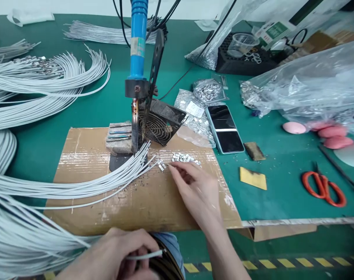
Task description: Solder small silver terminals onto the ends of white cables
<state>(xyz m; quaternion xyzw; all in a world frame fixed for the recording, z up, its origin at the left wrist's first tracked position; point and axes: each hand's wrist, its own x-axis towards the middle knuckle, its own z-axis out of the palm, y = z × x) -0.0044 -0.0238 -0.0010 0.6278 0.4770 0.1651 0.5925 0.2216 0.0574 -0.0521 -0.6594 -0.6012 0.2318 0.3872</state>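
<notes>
In the lower part of the head view, my left hand (127, 249) is closed around a white cable (147, 255), whose bare end points right. My right hand (197, 186) is over the cardboard sheet, thumb and forefinger pressed together. Whatever lies between those fingertips is too small to make out. Just beyond them is a small pile of metal terminals (185, 158), with a few more metal terminals (161, 165) to the left. A bundle of white cables (92, 186) stretches across the cardboard sheet (97, 217), its tips under the blue-handled soldering iron (138, 42).
A small black fan (162, 122) stands behind the iron's tip. To the right lie a phone (225, 128), a yellow sponge (252, 178) and red-handled scissors (323, 188). Plastic bags of metal parts (208, 90) sit farther back. More coiled cables (48, 85) cover the left side.
</notes>
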